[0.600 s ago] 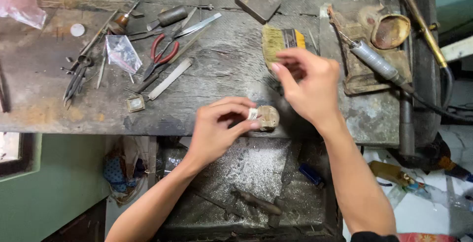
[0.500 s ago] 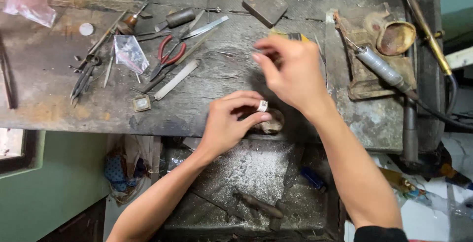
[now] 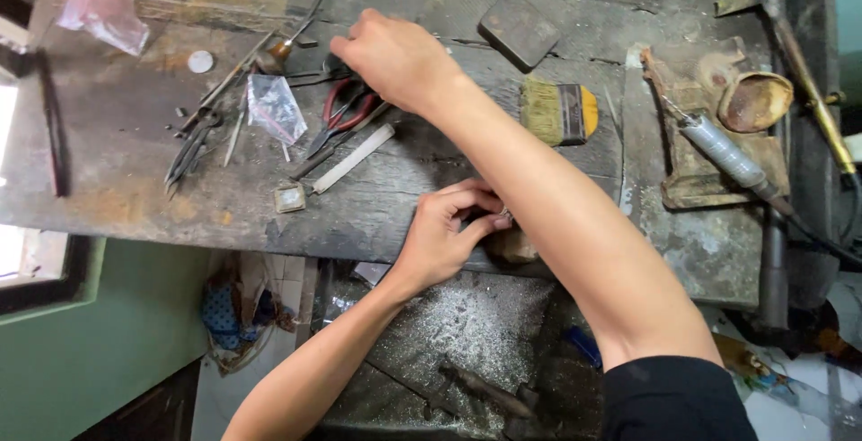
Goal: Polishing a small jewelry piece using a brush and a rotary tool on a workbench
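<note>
Now, line by line:
Left hand: the left hand (image 3: 442,236) rests at the front edge of the worktop (image 3: 135,189), fingers (image 3: 480,200) curled and pressed together around a small pale piece that barely shows at the fingertips; it lies against a brown peg (image 3: 514,245) jutting from the edge.
Right hand: the right hand (image 3: 395,57) reaches across to the far left, over the red-handled pliers (image 3: 346,107); fingers curled downward, and whether they pinch anything cannot be told.
Containers: a clear crumpled bag (image 3: 274,107) lies by the pliers, contents unclear; a rounded brown dish (image 3: 754,100) sits at the right, and what it holds cannot be made out; the tray (image 3: 467,324) below the worktop is covered in grey metal filings.
Change: half a second ago the right hand hovered just above the left; now it is well apart from it, among the tools.
Materials: dark, scarred wooden worktop; a yellow-handled brush (image 3: 558,111) with stiff bristles; a flat dark block (image 3: 519,28); a white flat stick (image 3: 353,158); thin metal tweezers (image 3: 190,146).
</note>
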